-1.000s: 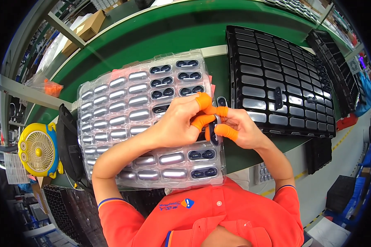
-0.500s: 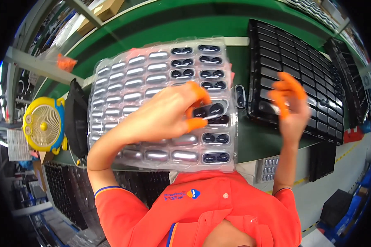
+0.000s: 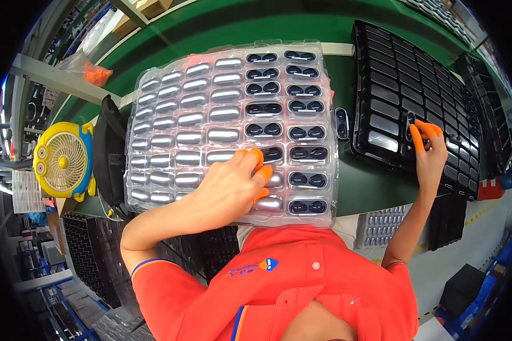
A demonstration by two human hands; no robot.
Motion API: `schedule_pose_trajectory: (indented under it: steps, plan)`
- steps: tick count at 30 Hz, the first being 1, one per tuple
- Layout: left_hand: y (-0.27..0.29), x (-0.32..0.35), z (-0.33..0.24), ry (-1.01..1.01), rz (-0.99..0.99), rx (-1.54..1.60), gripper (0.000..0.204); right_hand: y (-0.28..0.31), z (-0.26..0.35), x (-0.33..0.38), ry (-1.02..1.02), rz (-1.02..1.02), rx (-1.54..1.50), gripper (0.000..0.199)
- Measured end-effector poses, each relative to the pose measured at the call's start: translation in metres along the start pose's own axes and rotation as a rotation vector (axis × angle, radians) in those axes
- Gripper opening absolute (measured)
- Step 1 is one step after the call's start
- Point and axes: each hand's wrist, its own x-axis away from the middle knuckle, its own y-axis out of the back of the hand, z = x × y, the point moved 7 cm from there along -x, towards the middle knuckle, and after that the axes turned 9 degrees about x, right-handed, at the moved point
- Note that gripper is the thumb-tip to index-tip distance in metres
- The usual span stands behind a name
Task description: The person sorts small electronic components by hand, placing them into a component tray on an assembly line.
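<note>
My left hand (image 3: 233, 184), orange covers on its fingertips, lies over the clear plastic tray (image 3: 330, 199). Its fingertips touch the left end of a dark two-lobed piece (image 3: 272, 154) in a pocket; the thumb is spread away, and the hand grips nothing visible. Similar two-lobed pieces (image 3: 306, 179) fill the right column and upper pockets of the neighbouring column. On the right, my right hand (image 3: 429, 149), also with orange fingertips, pinches a slim dark oval piece (image 3: 409, 126) above the black compartment tray (image 3: 381, 145). Its underside is hidden.
Between the trays, another dark oval piece (image 3: 341, 123) lies on the green table (image 3: 375, 187). A yellow and blue fan (image 3: 62, 162) and a black bag (image 3: 109, 153) stand at left. More black trays (image 3: 483, 108) are at far right.
My left hand has moved down and left, and the two-lobed piece it held now sits in a tray pocket. My right hand has moved right and down, now pinching an oval piece.
</note>
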Motion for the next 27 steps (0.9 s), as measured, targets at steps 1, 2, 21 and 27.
schedule_pose_trajectory:
  steps: [1,2,21,27]
  plan:
    - [0.001,-0.003,-0.002,0.001,0.016,0.007,0.034,0.001,0.000,0.000,-0.004,-0.006,0.005,0.018]
    - [0.002,-0.007,-0.003,0.000,0.031,0.014,0.035,0.001,0.001,0.000,0.006,0.006,-0.021,0.017]
    - [-0.012,-0.137,0.002,0.060,0.148,1.335,0.039,-0.025,0.097,-0.019,0.069,0.276,-0.961,0.033]
    - [-0.020,-0.130,0.009,0.144,0.169,1.377,0.037,-0.033,0.094,-0.018,0.082,0.379,-1.113,0.034]
